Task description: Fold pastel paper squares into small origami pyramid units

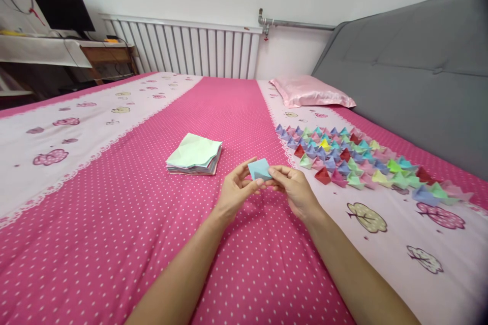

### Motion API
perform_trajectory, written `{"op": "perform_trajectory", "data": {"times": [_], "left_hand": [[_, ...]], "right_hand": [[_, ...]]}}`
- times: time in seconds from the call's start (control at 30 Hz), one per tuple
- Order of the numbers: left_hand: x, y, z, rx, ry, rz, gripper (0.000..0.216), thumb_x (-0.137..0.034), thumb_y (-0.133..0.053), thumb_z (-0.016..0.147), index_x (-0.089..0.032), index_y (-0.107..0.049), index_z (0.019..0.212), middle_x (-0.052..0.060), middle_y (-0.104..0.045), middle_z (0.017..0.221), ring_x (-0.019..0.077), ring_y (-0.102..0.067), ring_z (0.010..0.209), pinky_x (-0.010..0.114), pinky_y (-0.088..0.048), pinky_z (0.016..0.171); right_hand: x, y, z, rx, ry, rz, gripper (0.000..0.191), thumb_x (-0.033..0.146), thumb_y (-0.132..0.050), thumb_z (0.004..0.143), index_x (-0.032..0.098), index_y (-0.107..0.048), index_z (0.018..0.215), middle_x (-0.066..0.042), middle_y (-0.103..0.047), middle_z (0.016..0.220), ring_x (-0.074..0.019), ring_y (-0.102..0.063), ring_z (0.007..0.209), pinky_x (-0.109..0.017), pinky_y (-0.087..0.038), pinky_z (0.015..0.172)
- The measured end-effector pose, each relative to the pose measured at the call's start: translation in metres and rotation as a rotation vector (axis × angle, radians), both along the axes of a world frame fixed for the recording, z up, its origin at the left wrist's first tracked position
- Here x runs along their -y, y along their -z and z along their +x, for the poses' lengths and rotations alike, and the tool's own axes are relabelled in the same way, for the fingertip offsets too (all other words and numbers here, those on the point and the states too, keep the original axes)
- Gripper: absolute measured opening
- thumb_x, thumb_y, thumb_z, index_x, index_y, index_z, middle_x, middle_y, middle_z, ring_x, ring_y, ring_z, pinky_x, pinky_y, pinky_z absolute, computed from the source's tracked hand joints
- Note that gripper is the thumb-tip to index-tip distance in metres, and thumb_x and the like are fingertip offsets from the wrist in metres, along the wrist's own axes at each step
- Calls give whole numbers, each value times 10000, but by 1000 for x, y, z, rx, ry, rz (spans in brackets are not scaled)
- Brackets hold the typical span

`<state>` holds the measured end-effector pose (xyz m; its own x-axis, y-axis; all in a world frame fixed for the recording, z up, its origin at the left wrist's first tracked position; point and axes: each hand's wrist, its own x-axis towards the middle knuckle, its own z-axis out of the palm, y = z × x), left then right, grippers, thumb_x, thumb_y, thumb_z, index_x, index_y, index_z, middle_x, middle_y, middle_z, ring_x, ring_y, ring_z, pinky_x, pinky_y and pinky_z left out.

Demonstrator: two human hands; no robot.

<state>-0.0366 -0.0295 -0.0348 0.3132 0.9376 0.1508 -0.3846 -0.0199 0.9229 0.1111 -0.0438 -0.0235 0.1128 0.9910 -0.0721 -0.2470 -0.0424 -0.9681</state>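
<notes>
A small folded piece of light blue paper [260, 168] is held up between my two hands, above the pink dotted bedspread [229, 244]. My left hand [237, 188] pinches its lower left side, with the thumb in front and the fingers partly behind. On the right edge, the thumb and fingers of my right hand [292, 185] are closed on the same paper. Just beyond my left hand lies a stack of square paper sheets [195, 153], pale green on top. Rows of colourful folded paper boats [354, 157] stand on the bed to the right.
A pink pillow [310, 91] lies near the grey padded headboard [415, 56] on the right. Along the far wall runs a white radiator [190, 48] with a pipe [301, 25]. At the far left, a desk [102, 54] carries a black monitor [61, 7].
</notes>
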Motion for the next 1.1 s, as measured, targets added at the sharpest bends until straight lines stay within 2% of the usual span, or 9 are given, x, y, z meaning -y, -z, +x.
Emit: {"op": "perform_trajectory", "data": {"times": [0.17, 0.27, 0.37, 0.5, 0.6, 0.67, 0.8, 0.93, 1.1], "left_hand": [[-8, 5, -2, 58, -107, -126, 246, -334, -689, 718, -106, -673, 809, 31, -678, 688, 74, -590, 538, 163, -476, 529], [-11, 4, -6, 127, -60, -305, 157, -267, -662, 743, -112, -655, 765, 13, -657, 632, 59, -568, 469, 136, -440, 439], [-13, 0, -8, 154, -44, -477, 104, -191, -602, 774, -110, -628, 714, -3, -609, 551, 50, -526, 396, 125, -376, 349], [-12, -5, -7, 108, -30, -560, 106, -147, -562, 775, -103, -623, 700, -15, -563, 506, 43, -479, 366, 127, -355, 325], [-9, -4, -6, 21, -16, -544, 112, -166, -566, 758, -103, -632, 694, -12, -557, 513, 50, -479, 384, 138, -327, 319], [-8, 0, -6, -64, -24, -465, 141, -205, -580, 745, -103, -635, 665, -5, -556, 509, 58, -481, 396, 152, -313, 329], [-9, 8, -5, -213, 3, -303, 235, -308, -614, 726, -96, -641, 626, -3, -543, 485, 49, -439, 380, 169, -296, 364], [-12, 12, -7, -276, 26, -264, 282, -366, -599, 729, -106, -631, 626, -9, -526, 466, 46, -416, 359, 176, -275, 376], [-12, 10, -8, -344, 29, -244, 272, -344, -570, 732, -112, -617, 597, -11, -506, 450, 52, -412, 355, 179, -263, 374]], "right_hand": [[4, -5, 0, 103, -124, 24, 292, 428, -670, 709, 160, -675, 825, -34, -698, 701, -112, -645, 589, -190, -437, 519], [4, -7, 3, 177, -103, 90, 303, 428, -623, 756, 169, -666, 908, -53, -699, 790, -111, -633, 616, -220, -458, 556], [4, -9, 7, 291, -95, 269, 342, 309, -671, 734, 235, -614, 1063, -50, -664, 1023, -114, -626, 718, -250, -483, 637], [6, -11, 12, 421, -253, 417, 354, 238, -613, 776, 294, -597, 1126, -54, -525, 1265, -155, -601, 925, -297, -504, 733], [7, -12, 13, 531, -346, 470, 306, 202, -567, 793, 286, -637, 1079, -57, -479, 1305, -182, -567, 1044, -309, -505, 774], [6, -12, 14, 614, -386, 478, 286, 159, -545, 786, 273, -672, 1014, -55, -550, 1221, -186, -554, 1078, -309, -501, 792], [3, -7, 16, 705, -420, 493, 327, 76, -527, 729, 259, -711, 928, -54, -627, 1092, -183, -603, 992, -342, -516, 808], [1, -3, 18, 696, -471, 524, 423, 39, -524, 677, 267, -700, 987, -53, -619, 1115, -188, -603, 1009, -371, -516, 854], [1, -2, 19, 724, -464, 540, 344, 89, -586, 690, 256, -706, 966, -62, -625, 1100, -187, -616, 971, -362, -516, 828]]}}
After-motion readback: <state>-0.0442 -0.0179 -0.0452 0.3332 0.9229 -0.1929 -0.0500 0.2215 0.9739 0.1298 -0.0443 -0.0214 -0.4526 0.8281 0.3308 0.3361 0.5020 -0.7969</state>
